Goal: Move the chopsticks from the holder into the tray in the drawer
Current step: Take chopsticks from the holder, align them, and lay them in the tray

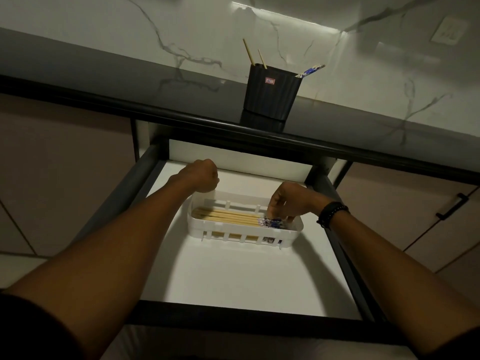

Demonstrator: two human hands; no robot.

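Observation:
A black ribbed holder [272,93] stands on the counter with three chopsticks [248,51] still poking out of it, one with a blue patterned end. Below, the drawer [233,276] is pulled out and a white slotted tray [197,229] lies in it. Several wooden chopsticks [228,216] with blue patterned ends lie side by side in the tray. My right hand [288,201] reaches down over the tray's right end, fingertips on the patterned ends of the chopsticks. My left hand [201,178] is curled into a loose fist above the tray's far left corner, holding nothing that I can see.
The dark counter edge [259,131] overhangs the back of the drawer. Marble-look wall behind the holder, with a socket [449,31] at the upper right. A cabinet door with a black handle [450,206] is to the right. A dark beaded band circles my right wrist.

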